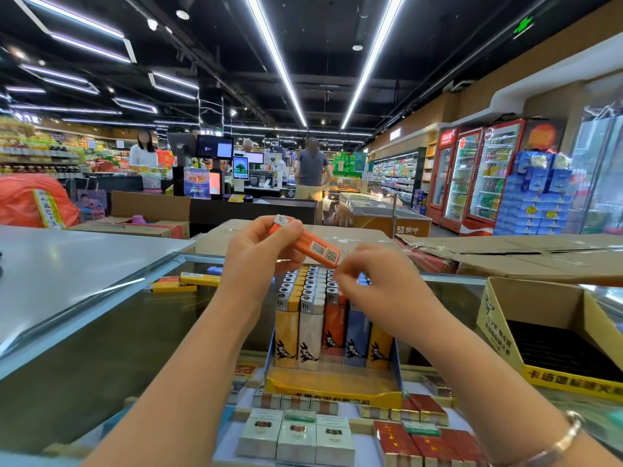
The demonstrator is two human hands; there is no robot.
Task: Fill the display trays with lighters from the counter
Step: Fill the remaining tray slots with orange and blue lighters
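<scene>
- The left hand (259,246) grips an orange lighter (310,246) by its upper half, fingers and thumb curled round the body; the metal cap shows above the fingertips.
- The lighter's long axis runs diagonally, cap toward the upper left and base toward the lower right, tilted well off upright.
- The right hand (365,274) sits just below and to the right of the lighter's base, fingers curled into a pinch; it appears to touch the base or a label edge, but whether it actually holds anything cannot be told.
- The display tray (337,387) stands on the glass surface (101,348) directly beneath both hands, packed with upright lighters (313,328) in rows, caps up.
- Governing relation: the held lighter lies above the tray's far rows, so it probably has to be turned upright, base down, before lowering. The left hand carries it; the right hand is nearer to the tray's right columns.
- The hands hide the far rows, so a free slot cannot be confirmed there.
- A second tray (553,352), with a dark interior, stands at the right, partly cut off by the frame edge; its contents are hard to make out.
- Loose yellow lighters (188,283) lie flat on the surface, left of the left forearm.
</scene>
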